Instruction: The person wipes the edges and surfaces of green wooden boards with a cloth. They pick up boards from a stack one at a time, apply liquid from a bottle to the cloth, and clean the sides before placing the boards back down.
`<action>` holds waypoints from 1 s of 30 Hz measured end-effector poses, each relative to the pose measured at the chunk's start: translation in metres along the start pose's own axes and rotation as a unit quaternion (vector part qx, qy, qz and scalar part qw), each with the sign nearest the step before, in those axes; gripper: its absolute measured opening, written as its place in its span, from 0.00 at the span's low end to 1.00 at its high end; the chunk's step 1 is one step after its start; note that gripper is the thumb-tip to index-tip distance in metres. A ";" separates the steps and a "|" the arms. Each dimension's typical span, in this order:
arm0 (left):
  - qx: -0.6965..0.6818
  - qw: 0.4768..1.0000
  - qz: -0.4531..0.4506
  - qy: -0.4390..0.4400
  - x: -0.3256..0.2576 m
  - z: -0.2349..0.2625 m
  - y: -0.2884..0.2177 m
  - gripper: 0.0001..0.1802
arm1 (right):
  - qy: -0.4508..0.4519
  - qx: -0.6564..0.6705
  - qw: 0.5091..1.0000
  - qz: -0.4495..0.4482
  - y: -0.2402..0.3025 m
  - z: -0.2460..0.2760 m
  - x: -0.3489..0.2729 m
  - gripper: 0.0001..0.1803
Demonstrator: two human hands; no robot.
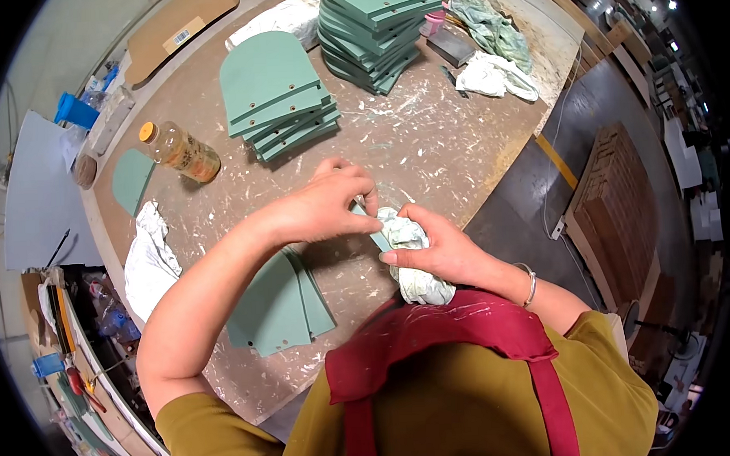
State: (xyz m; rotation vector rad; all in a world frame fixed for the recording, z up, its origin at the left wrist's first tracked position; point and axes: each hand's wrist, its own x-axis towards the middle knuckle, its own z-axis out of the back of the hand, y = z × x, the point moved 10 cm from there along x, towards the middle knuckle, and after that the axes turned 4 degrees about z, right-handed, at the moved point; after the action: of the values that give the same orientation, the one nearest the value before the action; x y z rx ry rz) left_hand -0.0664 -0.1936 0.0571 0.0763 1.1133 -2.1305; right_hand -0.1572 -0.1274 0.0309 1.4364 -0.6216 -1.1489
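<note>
Wiping step, seemingly: person's left hand (338,201) pinches thin flat green panel (379,241); right hand (446,249) clutches crumpled white cloth (420,284) against it. Next likely needs steady grip.

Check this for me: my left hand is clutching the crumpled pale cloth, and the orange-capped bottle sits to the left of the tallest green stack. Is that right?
Not quite: the head view shows the crumpled pale cloth clutched in your right hand, with the orange-capped bottle to the left of the tallest green stack.
</note>
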 end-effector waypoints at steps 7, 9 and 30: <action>-0.111 0.990 0.067 -0.050 0.009 0.027 0.032 0.10 | 0.001 0.023 1.000 -0.013 -0.004 0.002 0.000 0.21; -0.052 0.966 -0.019 -0.252 0.011 0.043 0.058 0.18 | -0.011 0.012 1.000 0.008 -0.002 0.004 0.000 0.20; -0.505 0.740 -0.048 -0.442 0.030 -0.008 0.066 0.30 | -0.052 0.072 0.995 0.038 0.007 0.094 0.018 0.17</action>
State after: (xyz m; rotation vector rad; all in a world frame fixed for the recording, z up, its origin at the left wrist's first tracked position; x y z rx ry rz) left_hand -0.0500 -0.2292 -0.0046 -1.3603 1.4431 -1.0560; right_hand -0.2324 -0.1851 0.0427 1.4688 -0.8398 -1.1430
